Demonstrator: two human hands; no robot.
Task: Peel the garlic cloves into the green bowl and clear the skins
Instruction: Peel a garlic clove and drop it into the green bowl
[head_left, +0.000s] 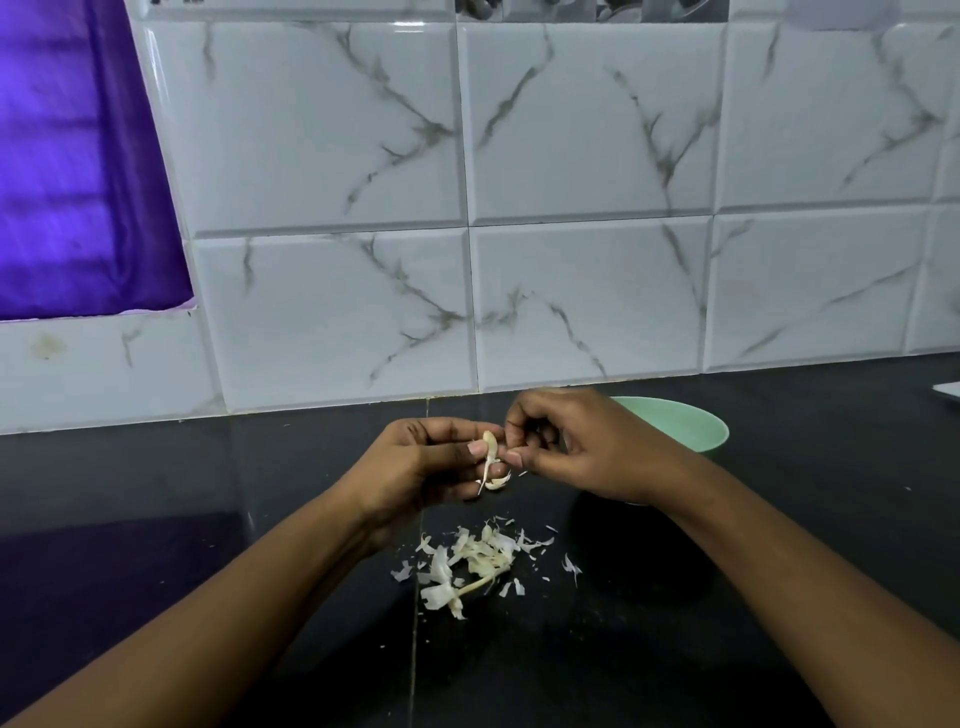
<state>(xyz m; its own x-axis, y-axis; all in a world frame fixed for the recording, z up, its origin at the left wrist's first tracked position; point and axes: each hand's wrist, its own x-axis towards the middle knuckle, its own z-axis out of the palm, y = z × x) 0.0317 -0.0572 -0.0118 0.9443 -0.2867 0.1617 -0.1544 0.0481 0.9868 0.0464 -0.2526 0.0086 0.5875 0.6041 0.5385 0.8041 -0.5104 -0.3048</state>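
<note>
The black counter (208, 519) runs under everything. The green bowl (691, 421) sits at its back near the wall tiles, and from here I cannot see what is in it.

Both hands work just left of the bowl, raised off the counter. The right hand (587, 447) is the nearer to it, its wrist crossing the bowl's front rim. The left hand (415, 467) is farther left.

A heap of skins (472, 561) lies on the counter left of the bowl and nearer to me, below the hands.

The clove (489, 447) is held between the two hands, left of the bowl and above the heap. The left hand's thumb and fingers are curled round it and pinch its left side. The right hand's thumb and forefinger are closed on its right side, nails in. A loose strip (493, 480) hangs from its lower end.

I'd judge the clove light, firm and a bit slick once bare, so it wants holding by the flanks. The skin looks papery and brittle, likely to tear into flakes, so it is best caught at a lifted edge near the tip. The flakes on the counter look light enough to scatter when swept.
</note>
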